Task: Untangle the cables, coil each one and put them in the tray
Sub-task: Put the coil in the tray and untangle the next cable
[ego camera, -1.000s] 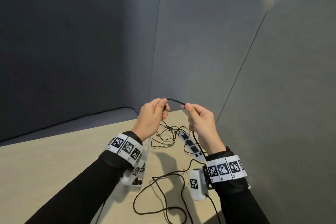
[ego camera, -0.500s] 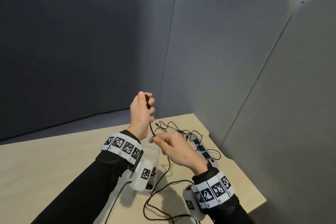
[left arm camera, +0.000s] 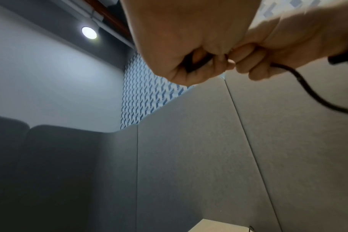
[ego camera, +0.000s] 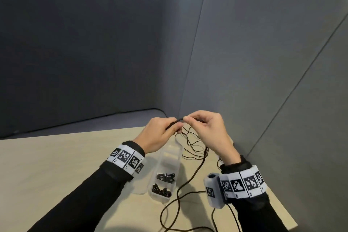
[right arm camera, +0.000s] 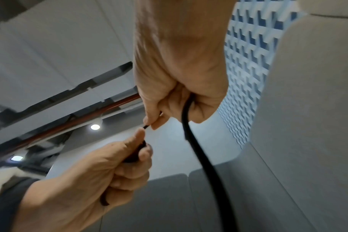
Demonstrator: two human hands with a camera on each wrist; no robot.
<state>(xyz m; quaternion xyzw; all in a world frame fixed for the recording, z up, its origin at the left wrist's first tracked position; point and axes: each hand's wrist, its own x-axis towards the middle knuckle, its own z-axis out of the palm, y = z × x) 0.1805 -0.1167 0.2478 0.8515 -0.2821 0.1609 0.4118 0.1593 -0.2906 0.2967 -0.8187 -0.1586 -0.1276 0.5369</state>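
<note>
Both hands are raised above the table's far right corner, holding one thin black cable (ego camera: pixel 192 177). My left hand (ego camera: pixel 160 133) grips a folded bunch of it in curled fingers; in the left wrist view the left hand (left arm camera: pixel 189 62) closes round the cable (left arm camera: pixel 308 87). My right hand (ego camera: pixel 205 128) pinches the strand beside the left thumb, and the right wrist view shows the right hand (right arm camera: pixel 169 109) with the cable (right arm camera: pixel 201 153) hanging down from the palm. A clear compartment tray (ego camera: pixel 167 158) lies under the hands with two coiled black cables (ego camera: pixel 163 182) in its near cells.
A tangle of thin black cables (ego camera: pixel 194 143) lies on the light wooden table (ego camera: pixel 56 171) right of the tray. Grey padded booth walls (ego camera: pixel 244 71) close in behind and on the right. The table's right edge (ego camera: pixel 284 211) is near my right wrist.
The hands were apart, left raised and right lower pulling the strand down. Now they have come together again, the right hand pinching the cable next to the left hand's bunch.
</note>
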